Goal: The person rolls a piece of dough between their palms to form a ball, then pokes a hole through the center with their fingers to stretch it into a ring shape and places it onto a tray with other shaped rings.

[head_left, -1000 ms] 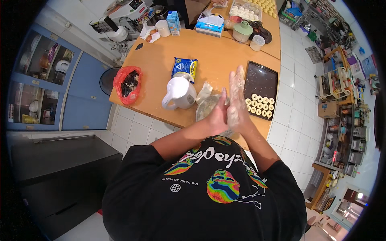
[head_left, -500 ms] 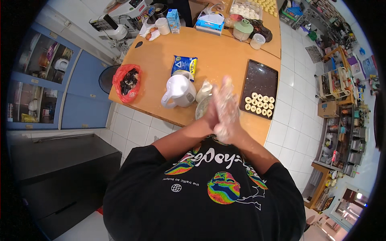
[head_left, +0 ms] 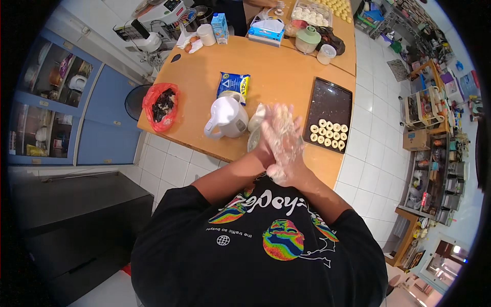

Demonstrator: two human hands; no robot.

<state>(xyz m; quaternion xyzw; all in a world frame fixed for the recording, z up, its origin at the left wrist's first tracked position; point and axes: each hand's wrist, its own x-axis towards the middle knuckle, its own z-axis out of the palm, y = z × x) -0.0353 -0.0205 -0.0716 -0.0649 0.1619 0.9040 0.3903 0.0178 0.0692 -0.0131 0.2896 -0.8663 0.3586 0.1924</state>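
Observation:
My left hand (head_left: 265,139) and my right hand (head_left: 287,148) press against each other, palm to palm, above the near edge of the table. Both have outstretched fingers and a coat of pale, sticky dough. Whether a lump lies between the palms is hidden. Beneath them a bowl (head_left: 253,141) shows only its left rim. A white pouch-like thing (head_left: 257,116) stands just behind it, partly covered by my hands. To the left is a white electric kettle (head_left: 228,118), with a blue and yellow packet (head_left: 235,83) behind. On the right, a dark baking tray (head_left: 331,97) carries several dough rings (head_left: 329,134).
A red plastic bag (head_left: 161,107) lies at the table's left edge. Toward the back are eggs (head_left: 190,44), a blue carton (head_left: 220,28), a tissue box (head_left: 266,34), a green-lidded container (head_left: 308,40) and a tray of white dough pieces (head_left: 312,14). Blue cabinets (head_left: 110,112) stand left.
My hands have shifted against each other: the right hand's fingers are lower and more spread, with its back turned more into view. The things on the table have stayed put.

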